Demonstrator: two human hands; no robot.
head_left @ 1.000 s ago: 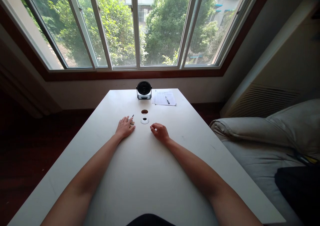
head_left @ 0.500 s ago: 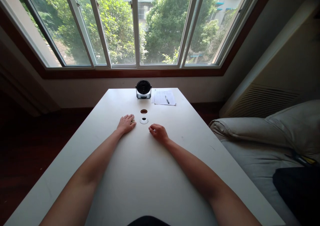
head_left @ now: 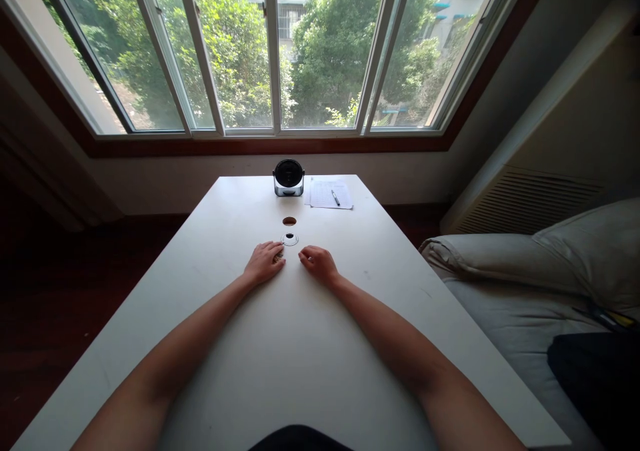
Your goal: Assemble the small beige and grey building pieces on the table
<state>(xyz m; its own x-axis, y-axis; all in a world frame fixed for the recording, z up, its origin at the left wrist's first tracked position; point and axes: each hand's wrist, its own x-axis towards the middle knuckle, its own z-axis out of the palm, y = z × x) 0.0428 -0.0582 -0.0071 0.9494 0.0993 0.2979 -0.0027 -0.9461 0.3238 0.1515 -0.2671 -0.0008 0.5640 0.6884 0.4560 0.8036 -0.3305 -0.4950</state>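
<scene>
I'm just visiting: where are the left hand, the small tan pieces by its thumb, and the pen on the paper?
Left hand (head_left: 263, 263): head view, on the back of the hand.
Small tan pieces (head_left: 278, 256): head view, on the part left uncovered.
Pen (head_left: 335, 198): head view, mid-barrel.

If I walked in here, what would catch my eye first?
Probably the bright window across the top, with green trees outside. Below it, on the white table, the left hand partly covers some small pale things, and the right hand lies curled beside it.
</scene>
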